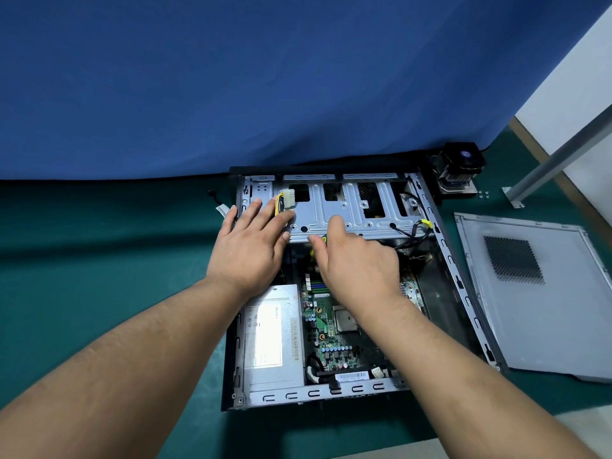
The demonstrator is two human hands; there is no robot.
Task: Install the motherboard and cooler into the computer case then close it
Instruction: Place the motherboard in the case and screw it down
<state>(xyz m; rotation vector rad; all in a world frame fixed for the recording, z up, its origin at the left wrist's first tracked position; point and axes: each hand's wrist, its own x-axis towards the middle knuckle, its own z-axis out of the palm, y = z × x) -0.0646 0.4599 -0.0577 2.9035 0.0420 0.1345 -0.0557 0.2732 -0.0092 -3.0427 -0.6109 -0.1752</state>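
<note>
- Case (440,226) lies open at frame centre on the green mat (99,260); board (331,339) already sits in it, lower centre, beside the PSU (271,339).
- CPU socket (344,319) is bare: no cooler mounted.
- Cooler (460,167) stands on the mat at upper right, just beyond the case corner, untouched.
- Side panel (536,293) lies flat at right of the case, so closing is not yet done.
- Left hand (251,246): open, fingers spread flat on the drive cage (347,207), near a white plug (289,198) with yellow-black wires.
- Right hand (357,260): curled at the cage's near edge, thumb on top; something yellow shows at the fingertips; cannot tell whether it grips it.
- Judgement: board placed; whether screwed down, unclear. Left: cabling, cooler, panel.
</note>
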